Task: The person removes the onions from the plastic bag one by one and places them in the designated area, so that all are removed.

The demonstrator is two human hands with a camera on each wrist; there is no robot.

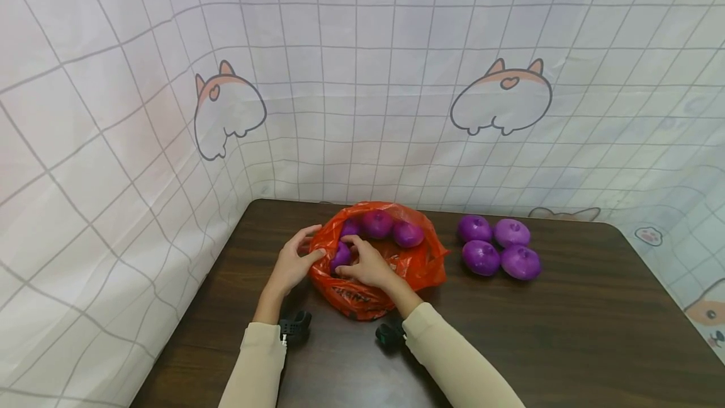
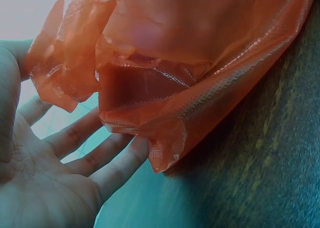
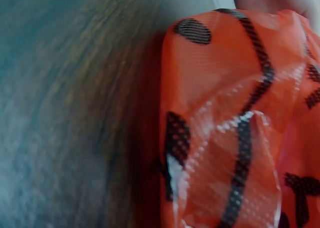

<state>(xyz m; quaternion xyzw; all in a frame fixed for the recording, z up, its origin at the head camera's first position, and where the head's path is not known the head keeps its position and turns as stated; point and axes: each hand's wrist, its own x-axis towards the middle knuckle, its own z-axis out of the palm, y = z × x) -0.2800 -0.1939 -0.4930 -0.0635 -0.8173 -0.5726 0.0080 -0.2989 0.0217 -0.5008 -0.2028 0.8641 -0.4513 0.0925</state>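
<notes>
An orange-red plastic bag [image 1: 416, 269] with dark print lies open-mouthed on the table. Inside it are several shiny round purple fruits, one of them [image 1: 378, 224] at the back. My left hand [image 1: 293, 263] holds the bag's left rim, thumb over the edge and fingers along the outside; the left wrist view shows those fingers against the orange plastic [image 2: 145, 113]. Reaching into the bag, my right hand [image 1: 370, 264] has thumb and fingers around a purple fruit [image 1: 341, 257] at the left side. In the right wrist view the bag's printed wall [image 3: 225, 118] hides most of that hand.
To the right of the bag, several more purple fruits [image 1: 481, 258] sit in a close group on the dark wooden table [image 1: 589, 313]. A white grid-patterned cloth [image 1: 362, 99] hangs behind the table and along its left side.
</notes>
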